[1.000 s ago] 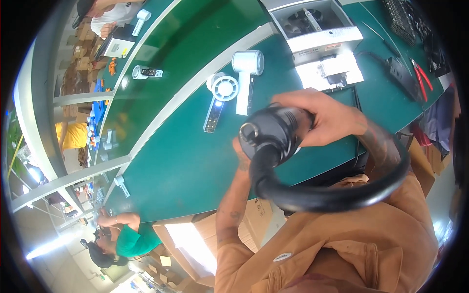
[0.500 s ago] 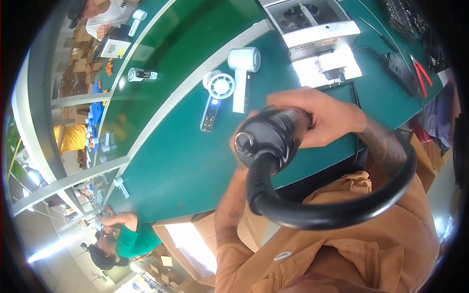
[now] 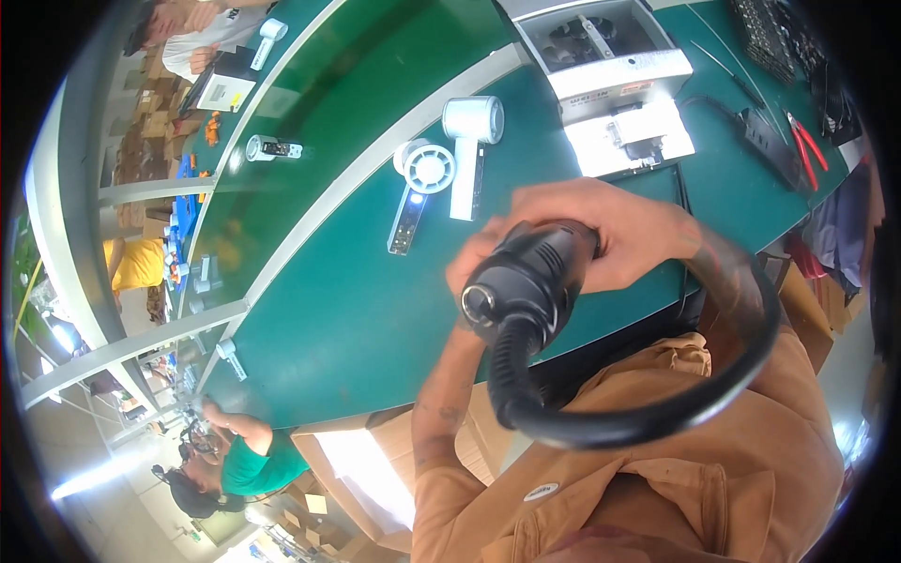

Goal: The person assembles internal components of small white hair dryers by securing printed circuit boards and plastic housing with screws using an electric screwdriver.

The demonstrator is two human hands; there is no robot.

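My right hand (image 3: 633,235) is wrapped round a black electric screwdriver (image 3: 528,277), seen from its cable end. Its thick black cable (image 3: 638,422) loops back over my right forearm. Close against the tool's other side is my left hand (image 3: 472,258), fingers bent; the tool hides most of it and whatever it holds. Beyond my hands on the green table (image 3: 347,319) lie two pale blue handheld fans. One fan (image 3: 471,141) has its round head turned sideways; the other fan (image 3: 429,171) shows its grille, with a circuit board and a lit spot in its opened handle.
A white metal machine (image 3: 610,70) stands at the far side, a brightly lit plate before it. Red-handled pliers (image 3: 805,150), a black power strip (image 3: 770,145) and a thin screwdriver (image 3: 727,70) lie far right. A cardboard box (image 3: 375,469) is near left. Co-workers sit beyond the metal frame.
The screwdriver and both hands have shifted slightly right and nearer to me, and the cable loop has swung a little. The fans have stayed in place on the table.
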